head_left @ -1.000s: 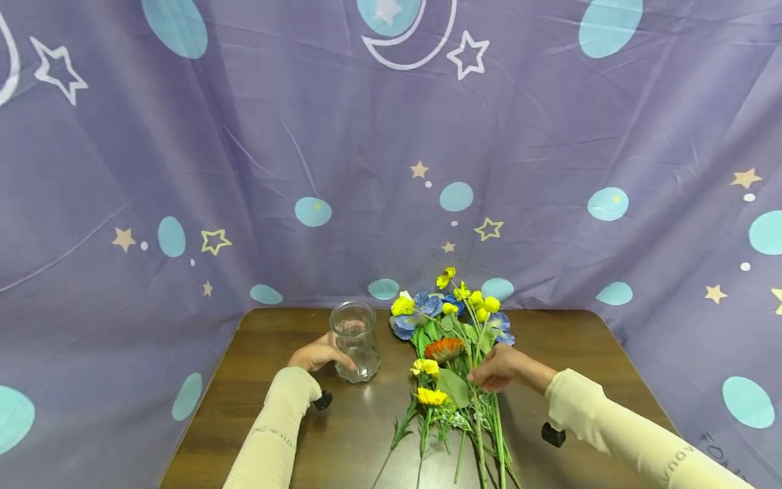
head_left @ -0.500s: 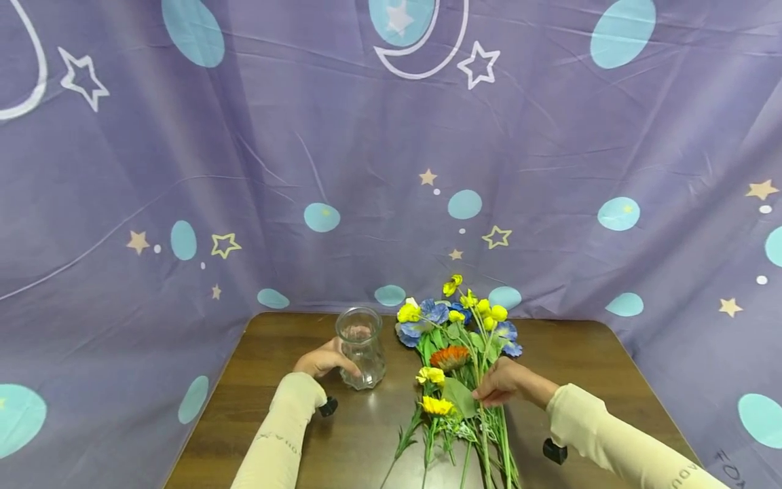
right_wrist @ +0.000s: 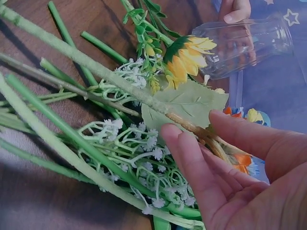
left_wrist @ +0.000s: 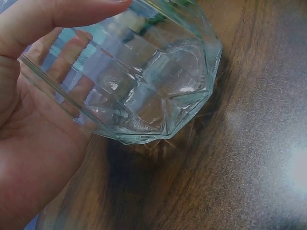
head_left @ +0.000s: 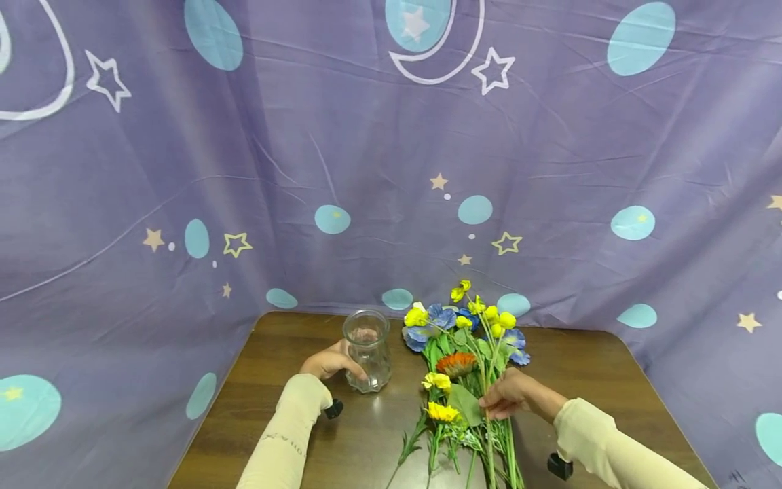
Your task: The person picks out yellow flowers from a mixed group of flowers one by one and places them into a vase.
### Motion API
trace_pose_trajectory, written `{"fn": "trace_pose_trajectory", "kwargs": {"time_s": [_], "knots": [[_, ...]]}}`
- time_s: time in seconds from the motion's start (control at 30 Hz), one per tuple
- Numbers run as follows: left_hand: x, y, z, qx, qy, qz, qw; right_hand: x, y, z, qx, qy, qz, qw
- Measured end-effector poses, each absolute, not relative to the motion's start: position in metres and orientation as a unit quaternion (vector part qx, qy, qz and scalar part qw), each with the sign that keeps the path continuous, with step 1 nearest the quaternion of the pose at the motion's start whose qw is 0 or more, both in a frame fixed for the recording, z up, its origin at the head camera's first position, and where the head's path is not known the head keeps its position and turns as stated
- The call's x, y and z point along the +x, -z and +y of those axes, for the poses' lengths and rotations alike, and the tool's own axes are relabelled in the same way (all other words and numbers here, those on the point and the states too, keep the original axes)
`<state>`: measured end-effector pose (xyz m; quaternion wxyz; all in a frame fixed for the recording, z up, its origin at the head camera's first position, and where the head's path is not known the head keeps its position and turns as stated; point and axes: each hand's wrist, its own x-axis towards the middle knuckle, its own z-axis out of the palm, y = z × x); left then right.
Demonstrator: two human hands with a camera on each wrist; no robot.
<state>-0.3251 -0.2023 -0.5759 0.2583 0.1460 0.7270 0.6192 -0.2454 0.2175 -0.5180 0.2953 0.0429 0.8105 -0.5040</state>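
In the head view everything sits a little further right and lower than a second ago, and the right hand [head_left: 519, 392] has slipped slightly down beside the broad leaf [head_left: 466, 405]. Left of centre, low in the frame, the left hand [head_left: 330, 362] grips the clear glass vase [head_left: 377, 358] as before, its thumb across the front and fingers seen through the glass. The vase stands on the wooden table [head_left: 348, 448]. Just right, at lower centre, lie the flowers: blue blooms [head_left: 441, 316] at the top, an orange bloom [head_left: 456, 365] below, then a yellow bloom [head_left: 442, 412]. At their right edge, the right hand's partly closed thumb and fingers hold a stem [right_wrist: 120, 82]; how firmly, I cannot tell.
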Motion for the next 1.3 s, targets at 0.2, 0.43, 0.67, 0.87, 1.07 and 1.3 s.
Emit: {"fn": "trace_pose_trajectory", "kwargs": {"time_s": [0.2,0.43,0.67,0.87,1.07,1.3], "knots": [[-0.326,0.576,-0.202,0.153,-0.612,0.731,0.258,-0.243,0.521,0.219,0.024,0.525,0.797,0.297],[-0.326,0.578,-0.199,0.153,-0.625,0.721,0.258,-0.242,0.523,0.221,0.011,0.54,0.787,0.299],[-0.324,0.578,-0.2,0.155,-0.627,0.719,0.258,-0.241,0.523,0.222,0.014,0.555,0.771,0.312],[-0.326,0.577,-0.201,0.156,-0.63,0.715,0.262,-0.243,0.521,0.223,0.006,0.566,0.764,0.31],[-0.328,0.578,-0.203,0.174,-0.623,0.721,0.25,-0.245,0.517,0.222,-0.008,0.577,0.757,0.306],[-0.327,0.581,-0.202,0.171,-0.63,0.714,0.253,-0.243,0.513,0.221,-0.004,0.58,0.755,0.305]]}}
